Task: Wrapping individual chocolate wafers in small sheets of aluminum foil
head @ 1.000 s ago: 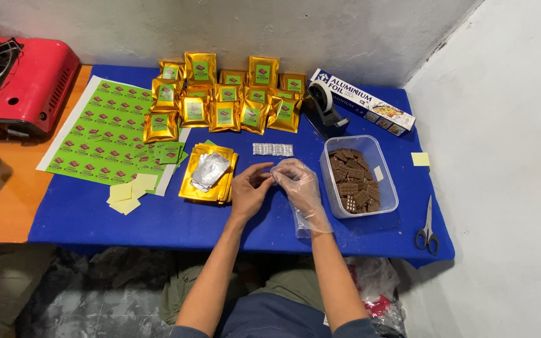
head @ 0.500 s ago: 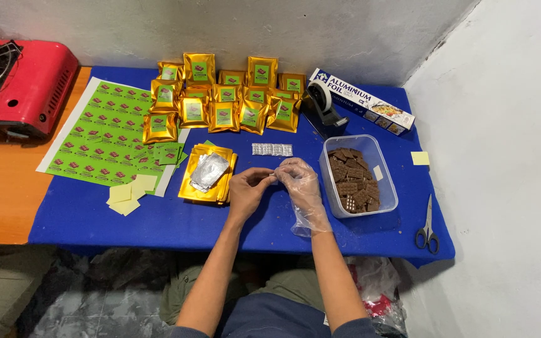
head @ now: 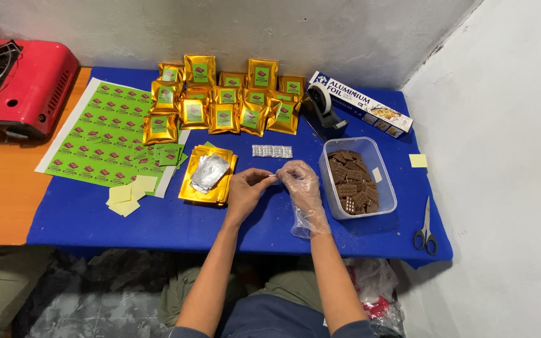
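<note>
My left hand [head: 247,188] is bare and my right hand [head: 300,183] wears a loose clear plastic glove. Their fingertips meet over the blue table cover [head: 158,219], pinching a small pale sachet [head: 273,178] between them. Just beyond lies a short strip of small white sachets [head: 272,151]. To the left of my left hand a stack of empty gold pouches [head: 206,183] carries a crumpled foil-wrapped piece [head: 209,171]. A clear plastic tub [head: 386,188] of brown chocolate pieces [head: 352,186] stands beside my right hand.
Several filled gold pouches with green labels [head: 223,100] stand at the back. A sheet of green stickers [head: 98,141], yellow paper squares [head: 129,194], a tape dispenser [head: 322,107], a foil box [head: 359,103] and scissors [head: 426,226] lie around. A red gas stove [head: 17,81] sits far left.
My hands stay together over the same spot, fingers shifting slightly on the small sachet. The view has drifted a little; nothing on the table has moved.
</note>
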